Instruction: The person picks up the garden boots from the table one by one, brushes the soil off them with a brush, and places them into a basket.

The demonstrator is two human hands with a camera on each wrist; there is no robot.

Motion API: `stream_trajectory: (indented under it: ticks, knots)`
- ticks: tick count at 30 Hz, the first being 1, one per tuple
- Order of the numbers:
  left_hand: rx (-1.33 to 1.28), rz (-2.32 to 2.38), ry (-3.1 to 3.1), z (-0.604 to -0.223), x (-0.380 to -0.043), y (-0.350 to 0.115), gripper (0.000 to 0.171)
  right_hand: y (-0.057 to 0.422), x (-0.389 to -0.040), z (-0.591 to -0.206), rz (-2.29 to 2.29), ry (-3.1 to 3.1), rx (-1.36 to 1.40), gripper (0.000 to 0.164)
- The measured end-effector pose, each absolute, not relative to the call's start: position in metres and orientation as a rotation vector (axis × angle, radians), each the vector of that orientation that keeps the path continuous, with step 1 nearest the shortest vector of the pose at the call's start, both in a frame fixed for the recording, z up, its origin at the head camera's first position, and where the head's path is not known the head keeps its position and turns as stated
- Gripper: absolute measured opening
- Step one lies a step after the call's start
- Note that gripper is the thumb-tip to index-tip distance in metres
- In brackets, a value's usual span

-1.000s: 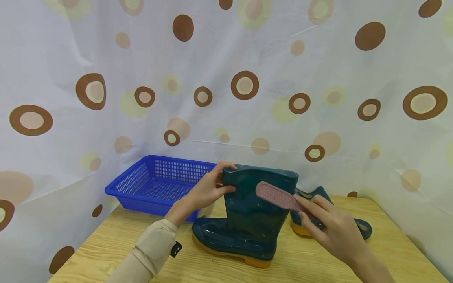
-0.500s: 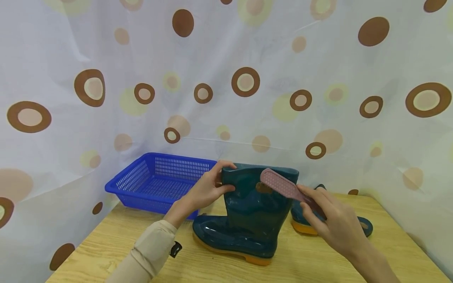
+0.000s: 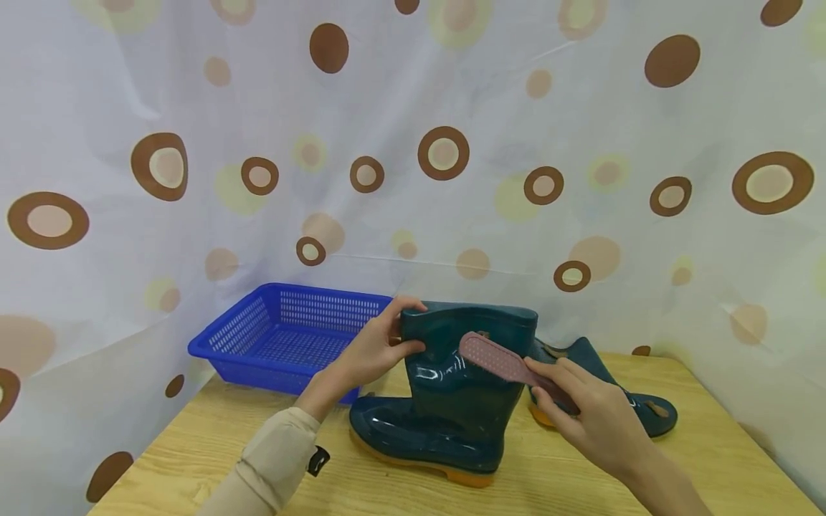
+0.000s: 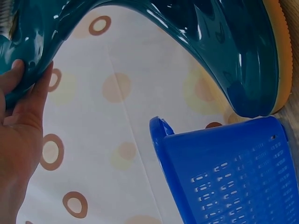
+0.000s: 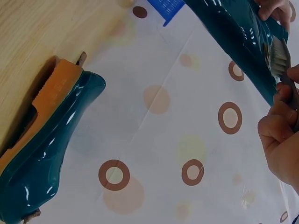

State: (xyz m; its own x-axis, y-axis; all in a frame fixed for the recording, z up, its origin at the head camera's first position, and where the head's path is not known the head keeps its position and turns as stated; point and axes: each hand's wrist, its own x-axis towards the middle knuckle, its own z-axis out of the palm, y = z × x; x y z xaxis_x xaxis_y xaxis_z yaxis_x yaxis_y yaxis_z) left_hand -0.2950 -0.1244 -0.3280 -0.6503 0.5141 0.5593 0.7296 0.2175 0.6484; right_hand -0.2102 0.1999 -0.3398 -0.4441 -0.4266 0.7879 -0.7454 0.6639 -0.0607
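A dark green rubber boot (image 3: 454, 412) with an orange sole stands upright on the table, toe to the left. My left hand (image 3: 374, 350) pinches the front of its top edge, thumb on the near side. My right hand (image 3: 596, 419) grips the handle of a pink brush (image 3: 493, 356) with a perforated back. In the right wrist view the brush's pale bristles (image 5: 279, 58) meet the upper shaft at a brown dirt patch. The brush head hides most of that patch in the head view. Behind my right hand is a second green boot (image 3: 592, 358) with brown smears, partly hidden.
A blue plastic basket (image 3: 241, 371) with slotted walls stands at the back left, close behind the boot's toe. The wooden table (image 3: 361, 491) meets a white curtain (image 3: 387, 86) with brown and beige circles behind and at the sides.
The brush went up and right, baring the brown patch on the shaft, then came back down and left over it. My left hand has kept its hold on the boot's top edge.
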Motion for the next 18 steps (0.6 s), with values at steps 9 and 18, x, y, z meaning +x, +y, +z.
stream_trajectory:
  ticks: [9, 18]
  knots:
    - [-1.173, -1.39, -2.288, -0.3297, -0.2953, -0.1255, 0.052, 0.1965, -0.2066, -0.3438, 0.541, -2.134, 0.884, 0.05]
    - [-1.17, -1.387, -2.287, -0.3301, -0.2975, -0.1266, 0.052, 0.197, -0.205, -0.345, 0.543, -2.152, 0.891, 0.049]
